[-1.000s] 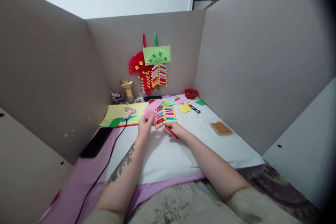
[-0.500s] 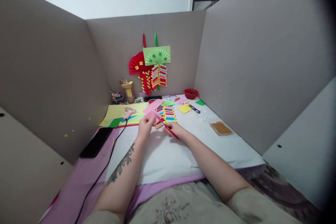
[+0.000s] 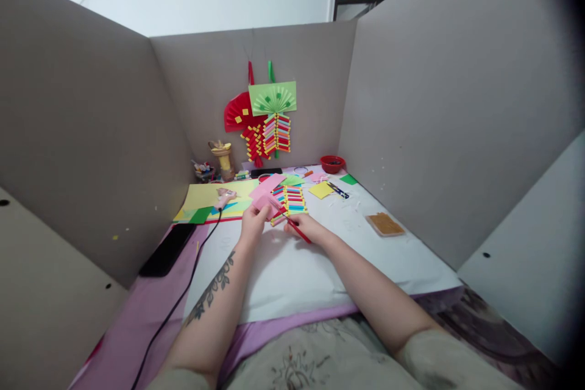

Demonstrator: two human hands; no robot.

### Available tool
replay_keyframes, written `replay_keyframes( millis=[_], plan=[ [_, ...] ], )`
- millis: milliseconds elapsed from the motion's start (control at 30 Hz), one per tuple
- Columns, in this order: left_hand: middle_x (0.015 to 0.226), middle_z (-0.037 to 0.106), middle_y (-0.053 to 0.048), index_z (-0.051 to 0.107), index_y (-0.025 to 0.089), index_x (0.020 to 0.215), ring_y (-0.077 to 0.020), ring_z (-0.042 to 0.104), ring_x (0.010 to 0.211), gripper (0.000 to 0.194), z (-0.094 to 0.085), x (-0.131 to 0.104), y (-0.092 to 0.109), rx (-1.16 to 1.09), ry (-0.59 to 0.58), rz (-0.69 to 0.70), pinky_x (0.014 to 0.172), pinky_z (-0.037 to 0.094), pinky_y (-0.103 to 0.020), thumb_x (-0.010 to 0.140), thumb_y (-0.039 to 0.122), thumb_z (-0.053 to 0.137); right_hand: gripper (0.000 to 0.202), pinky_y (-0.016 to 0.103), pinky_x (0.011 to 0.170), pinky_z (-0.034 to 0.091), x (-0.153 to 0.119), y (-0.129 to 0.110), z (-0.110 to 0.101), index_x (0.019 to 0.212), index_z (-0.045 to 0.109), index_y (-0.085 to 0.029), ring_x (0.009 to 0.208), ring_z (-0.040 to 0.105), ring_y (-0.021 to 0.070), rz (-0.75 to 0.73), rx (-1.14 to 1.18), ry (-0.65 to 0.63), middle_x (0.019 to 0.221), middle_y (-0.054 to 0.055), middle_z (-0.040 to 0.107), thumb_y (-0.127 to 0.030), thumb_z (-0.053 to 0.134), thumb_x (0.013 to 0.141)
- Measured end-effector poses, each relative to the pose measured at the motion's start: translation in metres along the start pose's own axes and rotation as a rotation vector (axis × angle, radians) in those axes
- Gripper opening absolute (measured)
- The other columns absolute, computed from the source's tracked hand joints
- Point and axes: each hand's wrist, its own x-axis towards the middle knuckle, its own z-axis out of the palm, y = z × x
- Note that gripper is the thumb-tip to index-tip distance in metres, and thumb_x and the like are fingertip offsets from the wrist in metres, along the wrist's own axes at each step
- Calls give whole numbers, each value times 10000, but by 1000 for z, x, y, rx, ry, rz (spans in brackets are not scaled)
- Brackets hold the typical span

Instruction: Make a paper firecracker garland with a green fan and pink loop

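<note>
Pinched in my left hand (image 3: 255, 222) is a piece of pink paper (image 3: 262, 200), held up over the table. My right hand (image 3: 307, 229) grips red-handled scissors (image 3: 299, 231), whose blades reach the right edge of the pink paper. Whether the blades are parted is too small to make out. Just behind my hands lie rows of rolled paper tubes (image 3: 295, 197) in red, blue, pink and white with yellow ends. Another pink sheet (image 3: 273, 183) shows just beyond the held paper.
Left of my hands are a glue gun (image 3: 225, 196) with a black cord, a yellow sheet (image 3: 201, 194) and a black phone (image 3: 167, 250). To the right sit a yellow square (image 3: 321, 189), a cutter (image 3: 338, 189), a red bowl (image 3: 333, 163) and a tan block (image 3: 385, 224). Paper fans (image 3: 274, 97) hang behind.
Both hands stay in nearly the same place. The scissors' handles have shifted very slightly at the pink paper, and the view has tilted a little.
</note>
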Motion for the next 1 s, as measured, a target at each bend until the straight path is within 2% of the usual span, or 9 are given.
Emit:
replay_keyframes(
  millis=[133, 300, 600, 1000],
  plan=[
    [572, 570, 14, 616, 129, 678, -97, 472, 510, 218, 0, -1, 2, 11, -6, 10, 499, 383, -210, 680, 346, 633, 291, 194, 497, 349, -1, -3, 0, 865, 688, -122, 516, 410, 80, -14, 5, 2, 563, -24, 518, -352, 605, 708],
    [563, 554, 17, 613, 135, 668, -98, 461, 516, 207, 2, -3, 4, 44, -49, 34, 497, 363, -209, 691, 341, 619, 272, 205, 517, 366, -1, -5, 1, 808, 684, -120, 524, 424, 87, -37, -14, 27, 572, -13, 533, -362, 584, 735],
    [542, 534, 28, 600, 142, 642, -98, 449, 505, 201, 2, -3, 2, 51, -42, 19, 492, 351, -211, 674, 341, 617, 254, 200, 518, 367, 1, 1, 0, 789, 679, -126, 523, 433, 84, -28, 2, 11, 583, -16, 544, -359, 593, 732],
    [528, 526, 25, 574, 148, 595, -102, 449, 503, 212, 1, -3, 0, 119, -72, 28, 500, 352, -213, 687, 337, 600, 256, 204, 514, 358, 1, -3, 0, 850, 703, -127, 523, 428, 88, -37, 24, 8, 586, -13, 539, -321, 574, 744]
  ],
)
